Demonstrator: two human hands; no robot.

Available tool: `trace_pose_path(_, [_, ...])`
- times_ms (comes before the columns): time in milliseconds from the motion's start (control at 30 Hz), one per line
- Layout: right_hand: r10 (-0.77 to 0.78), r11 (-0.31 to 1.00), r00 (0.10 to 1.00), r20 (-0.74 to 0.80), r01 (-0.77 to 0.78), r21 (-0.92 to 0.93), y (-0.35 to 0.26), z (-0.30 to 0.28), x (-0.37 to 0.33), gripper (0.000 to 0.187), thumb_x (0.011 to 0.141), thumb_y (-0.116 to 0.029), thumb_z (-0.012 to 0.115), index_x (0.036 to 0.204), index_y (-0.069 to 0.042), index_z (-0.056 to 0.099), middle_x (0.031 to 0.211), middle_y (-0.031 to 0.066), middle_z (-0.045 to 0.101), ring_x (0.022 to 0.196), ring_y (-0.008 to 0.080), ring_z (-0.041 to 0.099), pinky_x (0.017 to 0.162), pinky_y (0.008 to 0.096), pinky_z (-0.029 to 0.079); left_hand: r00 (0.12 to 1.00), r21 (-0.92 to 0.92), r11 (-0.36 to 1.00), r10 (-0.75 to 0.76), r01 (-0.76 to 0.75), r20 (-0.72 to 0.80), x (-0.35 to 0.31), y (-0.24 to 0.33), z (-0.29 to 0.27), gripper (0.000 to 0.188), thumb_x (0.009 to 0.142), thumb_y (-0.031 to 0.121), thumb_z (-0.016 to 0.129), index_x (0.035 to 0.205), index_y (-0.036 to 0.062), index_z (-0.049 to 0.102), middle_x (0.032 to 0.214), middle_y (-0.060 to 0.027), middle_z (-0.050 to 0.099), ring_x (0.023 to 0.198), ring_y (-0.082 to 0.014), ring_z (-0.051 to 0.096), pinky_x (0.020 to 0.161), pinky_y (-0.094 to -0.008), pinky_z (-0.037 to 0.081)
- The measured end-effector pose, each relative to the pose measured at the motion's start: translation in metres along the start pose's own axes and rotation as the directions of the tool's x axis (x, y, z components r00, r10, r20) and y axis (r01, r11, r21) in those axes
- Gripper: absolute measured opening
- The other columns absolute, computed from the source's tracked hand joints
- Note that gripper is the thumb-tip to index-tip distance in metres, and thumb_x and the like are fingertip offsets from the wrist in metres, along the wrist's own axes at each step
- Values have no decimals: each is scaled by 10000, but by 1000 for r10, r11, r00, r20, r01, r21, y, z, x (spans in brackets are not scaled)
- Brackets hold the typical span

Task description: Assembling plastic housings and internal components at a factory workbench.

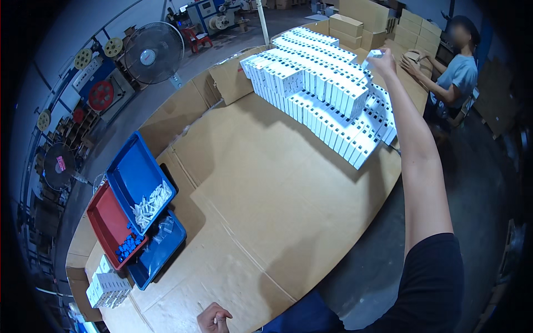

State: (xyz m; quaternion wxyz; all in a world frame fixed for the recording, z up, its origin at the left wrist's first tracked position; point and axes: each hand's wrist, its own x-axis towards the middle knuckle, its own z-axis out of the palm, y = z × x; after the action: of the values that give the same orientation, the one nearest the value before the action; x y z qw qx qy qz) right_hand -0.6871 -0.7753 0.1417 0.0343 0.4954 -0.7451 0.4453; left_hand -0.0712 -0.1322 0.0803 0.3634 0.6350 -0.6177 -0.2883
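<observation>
My right arm reaches far across the table. At its end, my right hand point(384, 64) is closed on a small white box point(375, 54), held at the right edge of a large stack of white boxes point(327, 83). The stacked boxes stand in tight rows, several layers high in places, with dark square marks on their tops. My left hand point(214, 318) is at the near edge of the table, its fingers curled in and a ring on one of them. Nothing shows in it.
At the left, a blue tray point(126, 162) with white slender pieces overlaps a red tray point(104, 213) with blue parts and another blue tray point(145, 270) with clear plastic. More white boxes point(108, 288) stand beside them. A co-worker point(461, 72) sits at the far right, handling cardboard.
</observation>
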Motion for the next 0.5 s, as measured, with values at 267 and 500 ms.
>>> trace_pose_path(267, [23, 999, 982, 190, -16, -40, 6, 32, 7, 728, 754, -426, 856, 1281, 40, 667, 1269, 253, 693, 1198, 354, 665, 1047, 415, 500, 971, 107, 966, -229, 236, -70, -8, -26, 23, 219, 1071, 222, 598, 1087, 45, 727, 939, -127, 721, 860, -248, 689, 790, -360, 543])
trace_pose_path(500, [-53, 966, 886, 460, -71, 248, 43, 38, 23, 629, 1077, -518, 494, 1236, 54, 704, 1191, 180, 744, 1127, 251, 680, 974, 391, 499, 955, 48, 955, -292, 294, -50, -8, -33, 32, 217, 1050, 165, 637, 1225, 53, 702, 961, -114, 726, 844, -186, 678, 759, -320, 541])
